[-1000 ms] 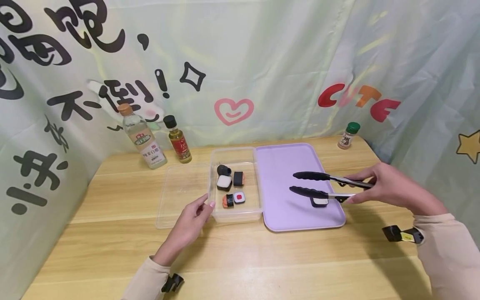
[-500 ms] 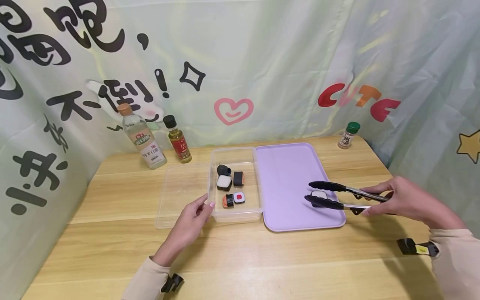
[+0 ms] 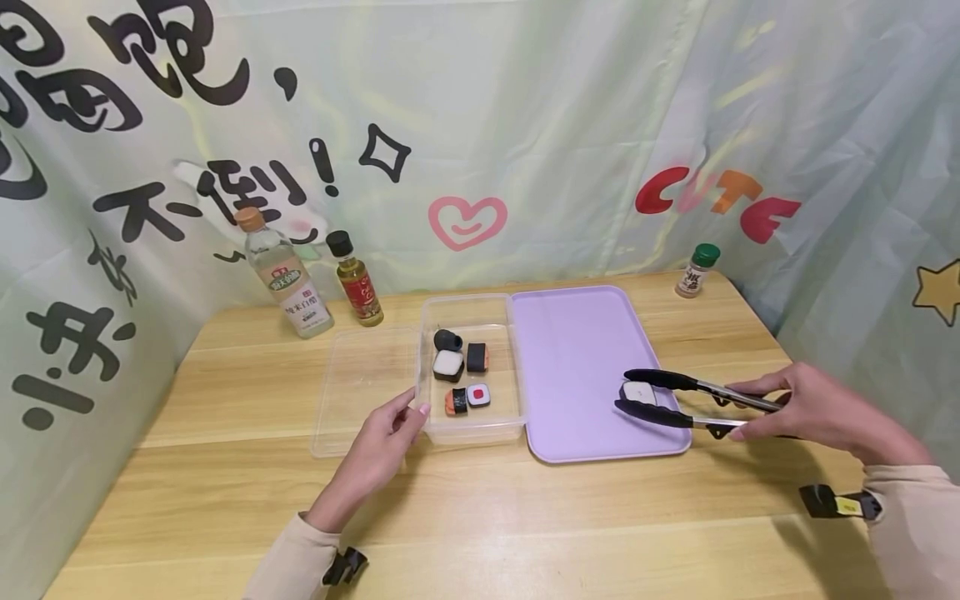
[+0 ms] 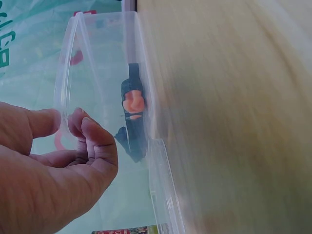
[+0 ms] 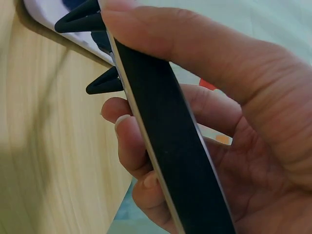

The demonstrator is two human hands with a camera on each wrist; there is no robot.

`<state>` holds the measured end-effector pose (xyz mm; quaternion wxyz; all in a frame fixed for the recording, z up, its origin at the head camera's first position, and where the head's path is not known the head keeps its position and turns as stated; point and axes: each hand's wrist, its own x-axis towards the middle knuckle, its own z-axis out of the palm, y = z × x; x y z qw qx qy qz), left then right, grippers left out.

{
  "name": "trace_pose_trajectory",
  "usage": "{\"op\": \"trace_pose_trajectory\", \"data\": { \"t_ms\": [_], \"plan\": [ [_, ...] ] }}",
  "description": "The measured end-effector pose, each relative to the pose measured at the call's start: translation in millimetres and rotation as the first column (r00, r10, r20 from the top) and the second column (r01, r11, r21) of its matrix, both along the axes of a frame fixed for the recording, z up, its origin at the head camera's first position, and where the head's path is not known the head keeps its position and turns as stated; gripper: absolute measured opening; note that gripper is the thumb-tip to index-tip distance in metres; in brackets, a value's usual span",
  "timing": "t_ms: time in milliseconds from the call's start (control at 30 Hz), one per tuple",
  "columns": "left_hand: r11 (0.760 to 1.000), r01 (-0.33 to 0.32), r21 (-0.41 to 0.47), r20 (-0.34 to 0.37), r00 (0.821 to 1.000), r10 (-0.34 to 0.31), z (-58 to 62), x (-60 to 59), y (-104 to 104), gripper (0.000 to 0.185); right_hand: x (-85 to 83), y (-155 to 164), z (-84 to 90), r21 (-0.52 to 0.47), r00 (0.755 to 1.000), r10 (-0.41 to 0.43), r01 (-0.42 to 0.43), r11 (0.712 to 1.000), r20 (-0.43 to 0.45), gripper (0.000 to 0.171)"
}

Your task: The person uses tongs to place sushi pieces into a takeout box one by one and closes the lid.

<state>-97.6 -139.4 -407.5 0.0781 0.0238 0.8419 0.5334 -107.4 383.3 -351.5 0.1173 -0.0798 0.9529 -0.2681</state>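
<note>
My right hand (image 3: 825, 414) grips a pair of black-tipped metal tongs (image 3: 663, 380), seen close up in the right wrist view. The tongs' two tips straddle a sushi piece (image 3: 638, 392) with white top and dark sides, on the right part of a purple tray (image 3: 573, 350). My left hand (image 3: 381, 450) pinches the near left rim of a clear plastic container (image 3: 472, 432); in the left wrist view thumb and fingers sit either side of that rim (image 4: 62, 100). Inside lie several sushi pieces, among them a red-centred roll (image 3: 478, 396) and a white-topped piece (image 3: 448, 364).
A clear lid (image 3: 363, 392) lies left of the container, close against it. Behind stand a large clear bottle (image 3: 288, 283) with an orange cap and a smaller oil bottle (image 3: 358, 287). A green-capped shaker (image 3: 696, 273) stands at the back right. A printed curtain surrounds the wooden table (image 3: 480, 517).
My right hand has moved right and toward the table's front with the tongs, whose tips have come down around the sushi piece on the tray. The left hand has stayed at the container.
</note>
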Motion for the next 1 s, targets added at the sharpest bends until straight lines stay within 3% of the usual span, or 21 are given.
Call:
{"op": "trace_pose_trajectory", "data": {
  "t_ms": [667, 1000],
  "plan": [
    [1.0, 0.003, 0.01, -0.004, 1.0, -0.003, -1.5, -0.3, -0.7, 0.06, -3.4, -1.6, -0.2, -0.013, 1.0, 0.005, -0.005, 1.0, 0.005, 0.063],
    [1.0, 0.008, 0.012, 0.001, 1.0, -0.008, 0.6, 0.3, -0.2, 0.061, -11.4, -11.0, 12.8, -0.036, 1.0, -0.005, 0.005, 0.999, -0.01, 0.063]
  ]
}}
